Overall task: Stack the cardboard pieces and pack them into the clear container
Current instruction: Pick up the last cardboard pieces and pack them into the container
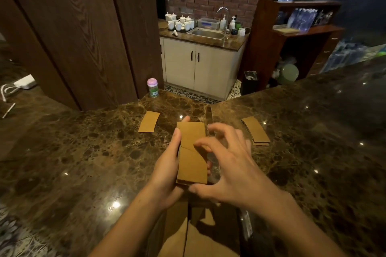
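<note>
The left hand [167, 165] is clamped on the stack of cardboard pieces [192, 152] above the counter [83, 152], the right hand [225, 165] hovers spread beside it, and the uneven top pieces could slide off if the grip loosens.

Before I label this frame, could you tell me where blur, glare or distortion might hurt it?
Head view: the right hand is motion-blurred at its fingers; small light glints dot the marble counter; wide-angle bending curves the edges; the held cardboard stack is sharp.

Head camera looks forward and down, close over the counter [83, 152].
</note>
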The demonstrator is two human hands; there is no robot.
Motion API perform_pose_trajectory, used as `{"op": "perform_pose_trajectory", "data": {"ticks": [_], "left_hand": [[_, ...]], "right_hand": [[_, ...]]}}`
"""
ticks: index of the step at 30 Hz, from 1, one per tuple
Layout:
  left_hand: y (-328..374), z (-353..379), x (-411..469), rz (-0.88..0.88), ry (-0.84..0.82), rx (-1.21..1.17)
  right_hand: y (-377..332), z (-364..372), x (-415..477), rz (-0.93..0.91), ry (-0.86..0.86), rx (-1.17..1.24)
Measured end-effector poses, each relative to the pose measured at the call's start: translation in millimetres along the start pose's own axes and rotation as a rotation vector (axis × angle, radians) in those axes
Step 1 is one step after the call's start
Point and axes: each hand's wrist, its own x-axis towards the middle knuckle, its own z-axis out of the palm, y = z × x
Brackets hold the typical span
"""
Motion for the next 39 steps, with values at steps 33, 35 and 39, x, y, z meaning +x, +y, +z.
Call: {"op": "perform_pose_trajectory", "data": {"ticks": [33, 35, 39], "left_hand": [[-43.8, -66.6, -79.0, -0.067, -0.525, 2.192], [-47.4, -64.8, -78.2, -0.058, -0.486, 2.206], [-48.9, -70.8, -76.9, 0.158, -0.387, 2.224]], "right_hand": [[18.1, 69.1, -65.2, -0.050, -0.523, -0.006], [17.7, 76.6, -58.6, -0.057, -0.520, -0.061], [17.7, 97.8, -57.2, -0.085, -0.506, -0.104]]}}
